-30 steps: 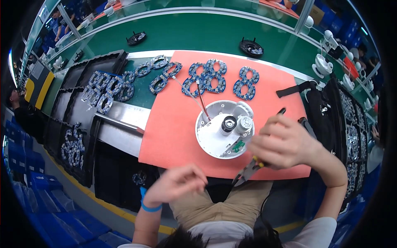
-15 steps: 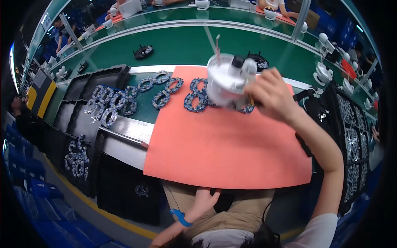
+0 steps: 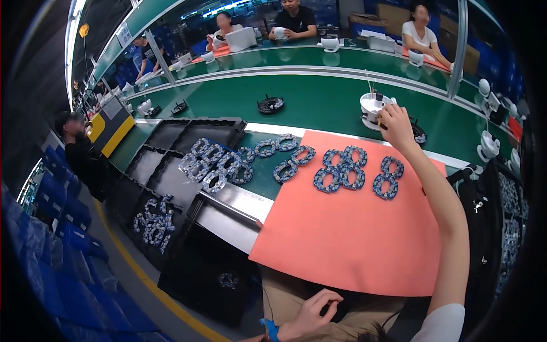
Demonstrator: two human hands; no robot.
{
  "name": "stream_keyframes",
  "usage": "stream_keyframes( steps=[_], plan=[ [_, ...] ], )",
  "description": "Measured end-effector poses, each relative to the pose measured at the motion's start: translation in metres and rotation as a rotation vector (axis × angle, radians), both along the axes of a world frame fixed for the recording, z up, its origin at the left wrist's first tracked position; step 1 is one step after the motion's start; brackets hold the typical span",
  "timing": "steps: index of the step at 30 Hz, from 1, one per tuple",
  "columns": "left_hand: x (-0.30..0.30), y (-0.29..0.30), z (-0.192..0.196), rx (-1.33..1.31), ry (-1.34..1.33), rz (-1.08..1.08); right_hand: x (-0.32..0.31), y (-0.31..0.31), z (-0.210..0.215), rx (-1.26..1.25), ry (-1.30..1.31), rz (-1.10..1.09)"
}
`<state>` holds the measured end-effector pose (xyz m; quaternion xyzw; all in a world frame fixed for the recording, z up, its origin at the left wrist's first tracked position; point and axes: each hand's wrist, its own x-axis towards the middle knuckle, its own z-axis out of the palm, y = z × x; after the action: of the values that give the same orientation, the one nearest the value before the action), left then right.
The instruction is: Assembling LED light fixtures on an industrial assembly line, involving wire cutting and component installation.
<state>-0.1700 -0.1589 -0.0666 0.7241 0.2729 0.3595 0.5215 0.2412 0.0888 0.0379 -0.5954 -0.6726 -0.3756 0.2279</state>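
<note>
Right hand [image 3: 396, 122] has carried the white disc [image 3: 373, 106] farther out, grip closed on it over the green bench [image 3: 319, 102], while left hand [image 3: 310, 313] stays curled, empty, at the lap.

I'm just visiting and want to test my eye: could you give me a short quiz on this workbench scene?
1. True or false: the right hand rests on the white round unit on the green belt.
2. Where is the left hand? A) on the orange mat B) low, near the lap C) in a black tray
3. Fill in: the blue ring-shaped boards on the mat lie along its ___ edge.

Key: 1 true; 2 B; 3 far.
</note>
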Motion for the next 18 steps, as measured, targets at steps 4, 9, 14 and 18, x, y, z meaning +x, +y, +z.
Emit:
stream_keyframes(
  steps=[4,9,14,18],
  plan=[
    [0.001,0.016,0.035,-0.152,-0.114,-0.154,-0.07,-0.061,0.026,0.022,0.272,0.342],
    [0.044,0.08,0.098,-0.01,0.022,-0.397,-0.136,-0.159,0.025,-0.053,0.573,0.613],
    [0.119,0.112,0.089,0.244,0.045,-0.459,-0.151,-0.212,0.026,-0.053,0.657,0.82],
    [0.164,0.115,0.068,0.567,-0.168,-0.437,-0.139,-0.213,0.009,-0.011,0.991,0.77]
  ],
)
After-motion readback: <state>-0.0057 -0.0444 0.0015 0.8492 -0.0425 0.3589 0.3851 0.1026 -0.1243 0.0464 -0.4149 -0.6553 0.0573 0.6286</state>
